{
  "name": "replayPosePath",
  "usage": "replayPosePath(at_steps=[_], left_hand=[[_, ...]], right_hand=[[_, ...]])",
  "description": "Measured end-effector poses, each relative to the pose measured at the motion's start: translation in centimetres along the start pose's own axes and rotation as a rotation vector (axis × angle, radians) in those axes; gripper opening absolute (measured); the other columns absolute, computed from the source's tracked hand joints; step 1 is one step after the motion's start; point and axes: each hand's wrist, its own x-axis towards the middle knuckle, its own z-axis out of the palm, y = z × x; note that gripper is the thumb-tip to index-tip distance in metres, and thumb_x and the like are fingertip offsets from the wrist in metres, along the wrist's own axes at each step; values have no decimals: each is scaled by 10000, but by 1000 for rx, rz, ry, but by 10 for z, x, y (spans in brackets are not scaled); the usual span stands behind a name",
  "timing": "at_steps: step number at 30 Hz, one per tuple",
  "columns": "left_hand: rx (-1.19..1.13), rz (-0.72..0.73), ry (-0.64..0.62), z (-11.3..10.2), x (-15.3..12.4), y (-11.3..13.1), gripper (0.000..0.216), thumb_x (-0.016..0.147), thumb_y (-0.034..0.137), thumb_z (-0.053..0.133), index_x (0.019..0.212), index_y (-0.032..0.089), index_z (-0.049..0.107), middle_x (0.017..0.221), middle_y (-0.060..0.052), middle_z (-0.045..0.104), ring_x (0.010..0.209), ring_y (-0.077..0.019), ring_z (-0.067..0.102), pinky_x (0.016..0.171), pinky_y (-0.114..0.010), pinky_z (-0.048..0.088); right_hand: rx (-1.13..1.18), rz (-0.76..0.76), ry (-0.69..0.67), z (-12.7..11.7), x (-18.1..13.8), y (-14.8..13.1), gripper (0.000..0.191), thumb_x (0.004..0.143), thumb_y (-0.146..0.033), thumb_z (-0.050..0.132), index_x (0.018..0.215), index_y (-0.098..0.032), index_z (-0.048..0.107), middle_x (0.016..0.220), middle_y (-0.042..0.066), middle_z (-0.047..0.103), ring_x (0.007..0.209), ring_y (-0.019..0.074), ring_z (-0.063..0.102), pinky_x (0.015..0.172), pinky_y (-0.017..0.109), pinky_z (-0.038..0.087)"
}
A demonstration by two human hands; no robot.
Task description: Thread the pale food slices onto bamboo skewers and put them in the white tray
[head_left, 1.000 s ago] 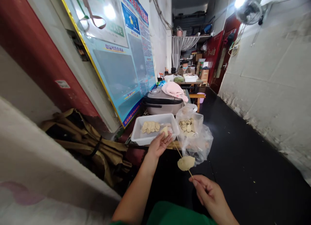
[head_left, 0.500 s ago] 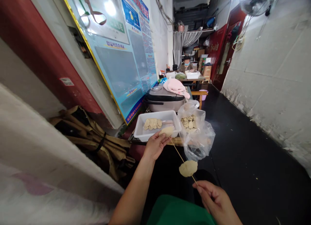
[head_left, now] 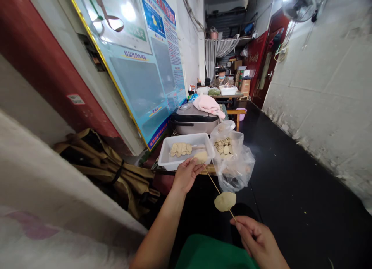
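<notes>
My right hand (head_left: 255, 240) is low in view, fingers pinched on the near end of a thin wooden skewer (head_left: 213, 185). One pale round slice (head_left: 224, 201) is threaded on the skewer just above that hand. My left hand (head_left: 186, 174) is farther out at the skewer's tip, fingers closed on a second pale slice (head_left: 200, 156). Right behind it stands a white plastic tray (head_left: 166, 160) with several finished skewered slices (head_left: 180, 148). A clear plastic bag (head_left: 234, 160) of loose slices sits to the tray's right.
A grey rice cooker (head_left: 193, 122) with a pink cloth (head_left: 208, 105) stands behind the tray. Folded brown fabric (head_left: 101, 168) lies left. A blue poster (head_left: 139, 64) covers the left wall. A person (head_left: 221, 77) sits at a far table. Dark floor (head_left: 290, 184) runs on the right.
The view has shifted slightly. My left hand with its slice stays at the skewer tip; the threaded slice and my right hand have barely moved.
</notes>
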Motion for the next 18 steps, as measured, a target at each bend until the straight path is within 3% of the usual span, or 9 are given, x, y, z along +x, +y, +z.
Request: replayPosePath(at_steps=[12,18], left_hand=[[34,57,5,4,-1,-9,175,728,209,690,860,115,624,873,-73,701,794,-170,676,932,-437,476],[-21,-26,38,7,-1,-7,76,751,141,656,795,108,604,842,-82,699,773,-200,687,914,-458,487]], right_hand=[[3,-23,3,2,1,0,464,821,-571,502,915,-138,640,424,-105,296,377,68,261,394,205,194],[24,-52,22,3,3,7,432,829,-544,522,922,-141,647,450,-97,292,395,67,266,396,203,197]])
